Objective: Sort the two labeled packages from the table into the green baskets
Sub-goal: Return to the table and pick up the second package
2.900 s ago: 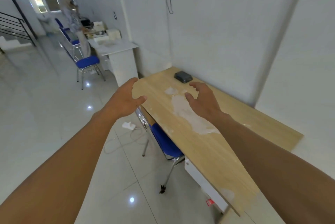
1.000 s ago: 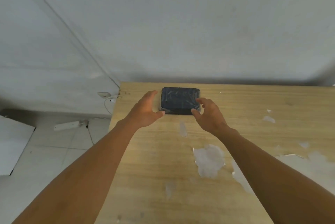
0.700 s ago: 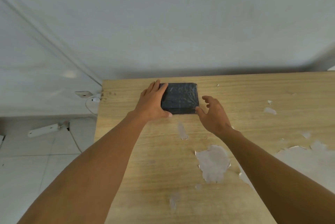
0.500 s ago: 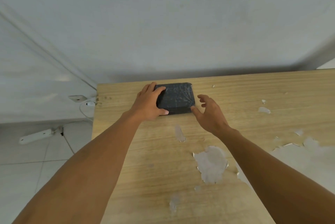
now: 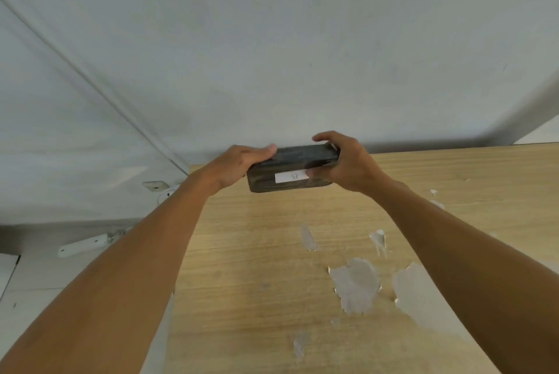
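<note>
Black package [image 5: 290, 171] gripped between left hand [image 5: 239, 165] and right hand [image 5: 344, 165].

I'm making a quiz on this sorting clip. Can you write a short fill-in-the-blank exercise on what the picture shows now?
1. The dark package is held by ____ hands.
2. The left hand grips its left end; the right hand grips its ____ end.
3. The white label faces the ____.
4. The wooden table has patches where its surface has ____ off.

Missing words: both; right; camera; peeled
</note>
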The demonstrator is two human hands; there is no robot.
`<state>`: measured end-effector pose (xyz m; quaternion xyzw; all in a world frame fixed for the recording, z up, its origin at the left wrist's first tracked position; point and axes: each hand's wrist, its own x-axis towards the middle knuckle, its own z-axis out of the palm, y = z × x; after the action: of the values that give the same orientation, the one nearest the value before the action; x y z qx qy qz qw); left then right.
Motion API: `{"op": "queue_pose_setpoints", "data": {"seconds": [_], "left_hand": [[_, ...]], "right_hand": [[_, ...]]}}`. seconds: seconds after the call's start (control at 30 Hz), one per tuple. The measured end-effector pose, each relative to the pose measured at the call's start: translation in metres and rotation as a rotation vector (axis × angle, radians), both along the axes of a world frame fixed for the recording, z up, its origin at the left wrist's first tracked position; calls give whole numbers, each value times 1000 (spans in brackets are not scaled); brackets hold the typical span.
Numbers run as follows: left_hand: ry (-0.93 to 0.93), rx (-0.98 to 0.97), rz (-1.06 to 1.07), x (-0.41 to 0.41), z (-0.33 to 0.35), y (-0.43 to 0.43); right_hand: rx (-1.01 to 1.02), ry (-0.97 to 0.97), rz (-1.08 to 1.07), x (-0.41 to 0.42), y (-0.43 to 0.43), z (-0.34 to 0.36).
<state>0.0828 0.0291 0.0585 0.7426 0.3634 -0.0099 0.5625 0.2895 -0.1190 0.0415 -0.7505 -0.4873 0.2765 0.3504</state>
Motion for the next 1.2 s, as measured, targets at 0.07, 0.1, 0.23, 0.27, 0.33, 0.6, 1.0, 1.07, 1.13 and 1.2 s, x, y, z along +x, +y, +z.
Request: {"op": "queue_pose_setpoints", "data": {"seconds": [0.07,0.1,0.23,0.27,0.33,0.6,1.0,1.07,1.13,1.2], "left_hand": [[-149,29,119,-1,9,-4],[-209,33,178,-2,11,-6],[-174,92,268,-5,11,-15],[-157,99,275,-5,11,-17],[-144,134,275,-5,12,-21],[-104,129,-16,-2,33,-27],[-240,-204,300,3,39,-32],[-189,-175,241,-1,42,-32],[-160,-37,218,-7,44,-30],[-162,118,202,-12,47,-26]], "right_hand": [[-34,89,-62,3,1,15],[-41,159,-109,4,1,22],[-11,423,-309,1,2,38],[-9,456,-329,-2,2,41],[-1,502,-331,-7,1,44],[-69,377,-59,-20,5,64],[38,732,-244,-68,2,36],[-2,662,-236,-61,1,36],[-105,495,-144,-50,-4,42],[-207,375,7,-38,-11,53]]}}
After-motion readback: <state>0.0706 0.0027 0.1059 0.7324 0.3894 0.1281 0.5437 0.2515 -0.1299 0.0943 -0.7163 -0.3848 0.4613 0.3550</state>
